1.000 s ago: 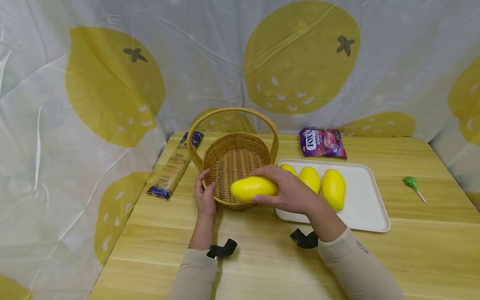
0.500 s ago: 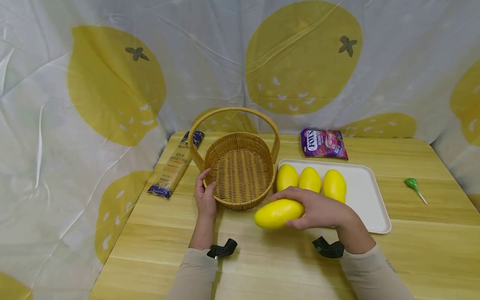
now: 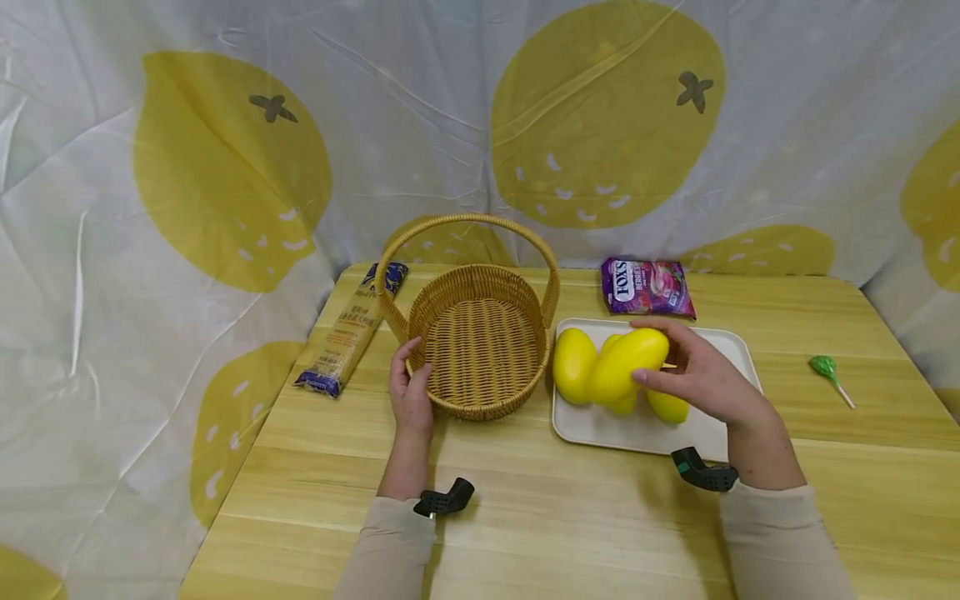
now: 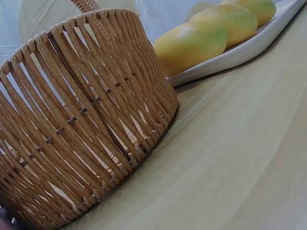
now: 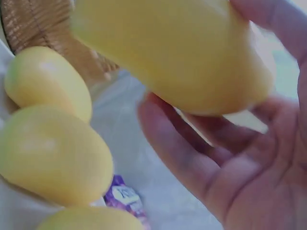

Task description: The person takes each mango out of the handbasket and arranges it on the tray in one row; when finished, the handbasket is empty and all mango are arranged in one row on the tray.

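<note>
My right hand [image 3: 693,367] holds a yellow mango [image 3: 628,367] above the white tray [image 3: 720,433], thumb on the near side and fingers behind. In the right wrist view, the held mango [image 5: 177,52] fills the top, with the fingers [image 5: 172,139] curved beneath it. Below it, several more mangoes lie on the tray: one mango [image 3: 575,365] at the left, another mango [image 3: 667,407] partly covered, and one mostly hidden between them. At the left side of the wicker basket [image 3: 487,358], my left hand [image 3: 411,396] grips the rim with thumb and fingers. The basket stands upright, its handle raised.
A spaghetti packet [image 3: 348,333] lies left of the basket. Behind the tray is a purple candy bag [image 3: 648,287]. To the tray's right lies a green lollipop [image 3: 825,367] on the wooden table [image 3: 510,517]. A lemon-print curtain [image 3: 420,108] hangs behind.
My right hand has carried the mango from over the basket, past its front right side, to above the tray. My left hand has stayed at the basket rim.
</note>
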Motion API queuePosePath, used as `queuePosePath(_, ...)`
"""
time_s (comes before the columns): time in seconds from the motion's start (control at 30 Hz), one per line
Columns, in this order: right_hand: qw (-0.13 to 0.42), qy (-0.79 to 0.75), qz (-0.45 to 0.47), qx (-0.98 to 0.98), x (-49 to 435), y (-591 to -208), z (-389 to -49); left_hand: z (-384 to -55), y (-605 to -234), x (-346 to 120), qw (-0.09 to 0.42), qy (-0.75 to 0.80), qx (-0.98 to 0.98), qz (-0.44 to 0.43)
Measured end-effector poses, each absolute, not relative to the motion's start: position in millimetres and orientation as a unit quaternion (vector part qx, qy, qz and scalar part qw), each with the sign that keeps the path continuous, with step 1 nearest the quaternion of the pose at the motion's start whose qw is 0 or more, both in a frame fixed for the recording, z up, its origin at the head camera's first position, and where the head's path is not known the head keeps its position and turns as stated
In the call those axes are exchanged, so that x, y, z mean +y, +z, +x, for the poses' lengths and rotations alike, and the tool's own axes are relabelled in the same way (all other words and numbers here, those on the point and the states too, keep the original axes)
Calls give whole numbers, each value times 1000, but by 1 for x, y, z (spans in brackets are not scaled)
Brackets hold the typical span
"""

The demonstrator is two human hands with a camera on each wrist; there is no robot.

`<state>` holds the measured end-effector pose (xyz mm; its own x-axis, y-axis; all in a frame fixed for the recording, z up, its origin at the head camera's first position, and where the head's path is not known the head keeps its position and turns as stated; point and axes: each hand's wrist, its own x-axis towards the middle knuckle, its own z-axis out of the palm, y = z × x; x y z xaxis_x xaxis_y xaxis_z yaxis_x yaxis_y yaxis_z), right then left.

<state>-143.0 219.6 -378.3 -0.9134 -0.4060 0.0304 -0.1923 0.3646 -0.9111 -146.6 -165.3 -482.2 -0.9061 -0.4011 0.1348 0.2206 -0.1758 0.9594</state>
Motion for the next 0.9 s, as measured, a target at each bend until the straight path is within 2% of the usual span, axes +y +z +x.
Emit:
queuePosePath(0.13,22,-536,-96,839,232,-378,-147,-147,-483,-166,206,-761,-611,77)
queuePosePath(0.3,-10,-492,-20,870,244,-379,-150,-146,-483,-166,206,-759,-612,75)
queuePosePath(0.53,-1,-456,22,890,259,-383,-155,-147,-482,-166,213,-756,-615,77)
queuePosePath(0.9,69,-402,117,905,295,-399,-158,-146,-483,-166,197,-759,-617,72)
